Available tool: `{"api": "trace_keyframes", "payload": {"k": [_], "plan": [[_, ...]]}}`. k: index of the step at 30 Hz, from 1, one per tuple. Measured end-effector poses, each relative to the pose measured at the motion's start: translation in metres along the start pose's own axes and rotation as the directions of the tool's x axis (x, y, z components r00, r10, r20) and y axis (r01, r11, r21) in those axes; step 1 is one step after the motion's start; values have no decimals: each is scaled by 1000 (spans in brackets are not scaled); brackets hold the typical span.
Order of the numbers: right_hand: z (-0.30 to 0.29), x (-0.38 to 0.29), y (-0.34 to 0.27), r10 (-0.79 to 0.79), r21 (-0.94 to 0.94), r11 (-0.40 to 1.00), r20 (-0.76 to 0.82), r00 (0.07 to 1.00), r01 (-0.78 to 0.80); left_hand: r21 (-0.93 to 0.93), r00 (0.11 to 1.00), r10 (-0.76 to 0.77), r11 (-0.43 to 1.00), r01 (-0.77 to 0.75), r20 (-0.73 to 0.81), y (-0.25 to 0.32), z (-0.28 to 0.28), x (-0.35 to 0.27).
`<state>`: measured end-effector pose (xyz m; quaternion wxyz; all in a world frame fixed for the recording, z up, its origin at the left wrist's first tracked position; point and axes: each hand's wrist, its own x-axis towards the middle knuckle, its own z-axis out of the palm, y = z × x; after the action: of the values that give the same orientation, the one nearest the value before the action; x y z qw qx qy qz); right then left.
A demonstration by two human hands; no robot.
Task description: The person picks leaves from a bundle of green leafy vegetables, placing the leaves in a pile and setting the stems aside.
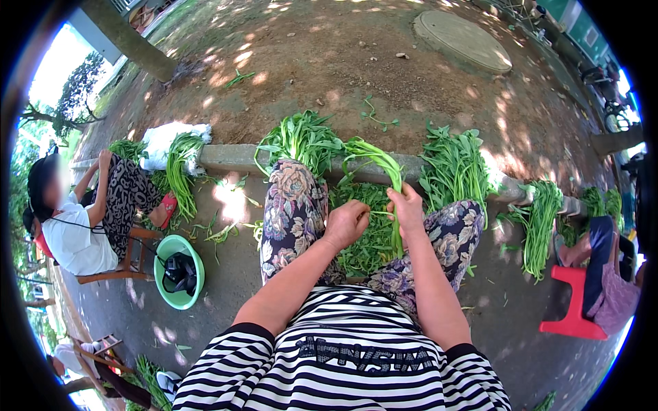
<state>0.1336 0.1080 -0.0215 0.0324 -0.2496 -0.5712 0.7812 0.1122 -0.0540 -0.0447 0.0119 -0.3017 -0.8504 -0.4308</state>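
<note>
My right hand (409,209) grips an upright bunch of leafy green stems, apparently water spinach (383,160), whose top bends over to the left. Between my two hands runs a single thin green stem (379,212), pinched at its left end by the fingers of my left hand (346,224). Below them, between my knees, lies a heap of loose green leaves (362,251). One pile of greens (300,138) rests on the kerb beyond my left knee. Another pile (455,164) leans over the kerb by my right knee, stems towards me.
A low concrete kerb (231,158) crosses in front of me. To the left are a seated person (82,221) and a light green basin (199,251) holding dark items. At right, a person sits by a red plastic stool (570,303). A round cover (462,41) lies in the dirt beyond.
</note>
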Motion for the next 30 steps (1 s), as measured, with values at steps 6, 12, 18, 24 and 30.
{"api": "trace_keyframes", "payload": {"k": [6, 12, 18, 24, 30], "plan": [[3, -1, -1, 0, -9, 1000, 13, 1000, 0, -158, 992, -129, 979, 128, 4, -11, 8, -1], [-5, 2, -3, -12, 82, 997, -5, 1000, 13, -480, 856, -515, 743, 466, 35, -33, 8, 4], [-8, 4, -4, -2, 112, 994, -21, 1000, 4, -490, 808, -589, 697, 524, 26, -48, 10, 5], [-8, 3, -4, -16, 107, 994, -5, 1000, 16, -267, 946, -286, 934, 238, -155, -27, 5, 5], [-3, 0, -2, -15, 72, 997, 13, 1000, 14, 12, 990, 77, 997, -76, -123, 2, -5, 5]]}}
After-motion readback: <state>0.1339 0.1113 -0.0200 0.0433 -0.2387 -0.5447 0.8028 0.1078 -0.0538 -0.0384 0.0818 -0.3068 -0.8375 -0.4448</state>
